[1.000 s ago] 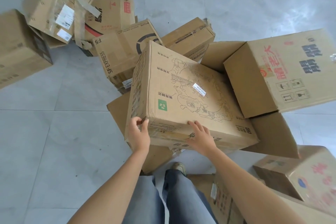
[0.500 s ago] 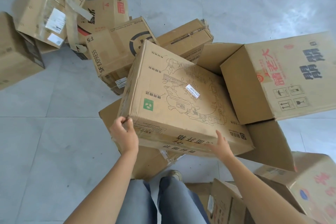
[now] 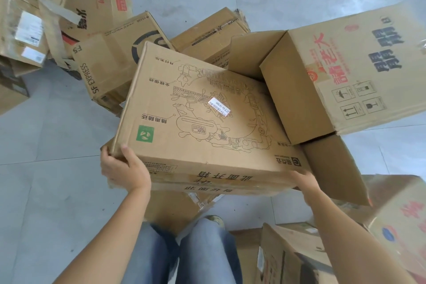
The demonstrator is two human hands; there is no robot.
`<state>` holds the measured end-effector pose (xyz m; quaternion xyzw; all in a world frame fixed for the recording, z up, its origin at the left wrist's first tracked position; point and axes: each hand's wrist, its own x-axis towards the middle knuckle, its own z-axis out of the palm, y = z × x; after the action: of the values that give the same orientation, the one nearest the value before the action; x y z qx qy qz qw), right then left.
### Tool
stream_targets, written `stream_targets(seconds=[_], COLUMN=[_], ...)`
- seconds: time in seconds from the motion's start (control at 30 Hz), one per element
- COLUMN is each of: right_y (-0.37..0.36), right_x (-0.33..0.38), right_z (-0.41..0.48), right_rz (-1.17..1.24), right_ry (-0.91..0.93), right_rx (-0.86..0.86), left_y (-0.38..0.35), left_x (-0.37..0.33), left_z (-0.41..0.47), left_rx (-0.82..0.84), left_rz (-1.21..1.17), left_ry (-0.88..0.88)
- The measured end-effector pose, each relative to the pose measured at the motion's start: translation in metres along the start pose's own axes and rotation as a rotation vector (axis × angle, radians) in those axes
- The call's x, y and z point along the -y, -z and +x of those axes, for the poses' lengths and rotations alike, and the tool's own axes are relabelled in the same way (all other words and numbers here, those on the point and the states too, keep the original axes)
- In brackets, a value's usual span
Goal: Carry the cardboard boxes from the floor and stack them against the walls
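Now left hand point(image 3: 124, 169) fingers grip the box point(image 3: 202, 117) corner; right hand point(image 3: 304, 182) seemingly cups beneath.

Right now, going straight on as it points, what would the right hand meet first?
The right hand touches the line-drawing box at its near corner; beyond that, probably the open red-lettered box.

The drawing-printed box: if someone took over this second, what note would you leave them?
Left hand grips the printed box at its near left corner.
Right hand supports the near right corner from below, fingers hidden.
The box is tilted above the pile; others, like the SF Express box, lie on the floor.
Done: one box in hand.
Left: carry it to a wall, stack it, repeat.
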<state>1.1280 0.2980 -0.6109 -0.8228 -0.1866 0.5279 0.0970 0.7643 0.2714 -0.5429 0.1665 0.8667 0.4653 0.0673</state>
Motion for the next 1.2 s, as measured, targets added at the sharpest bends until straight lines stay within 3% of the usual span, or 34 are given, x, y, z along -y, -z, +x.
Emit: stream_targets(seconds=[0.3,0.57,0.97,1.2], right_y=[0.016,0.012,0.025,0.042], right_x=[-0.025,-0.038,-0.018,0.055], right_z=[0.049,0.039,-0.116,-0.230], right_rz=[0.147,0.281,0.212,0.135], right_ry=[0.042,0.018,0.116,0.287], right_rx=[-0.013,-0.051,-0.109,-0.168], left_y=[-0.025,-0.012,0.058,0.157], left_x=[0.018,0.016,-0.126,-0.193], left_z=[0.007,0.015,0.083,0.152], left_rx=[-0.184,-0.154,-0.001,0.128], left_rz=[0.003,0.049,0.095,0.117], left_ry=[0.040,0.057,-0.137,-0.217])
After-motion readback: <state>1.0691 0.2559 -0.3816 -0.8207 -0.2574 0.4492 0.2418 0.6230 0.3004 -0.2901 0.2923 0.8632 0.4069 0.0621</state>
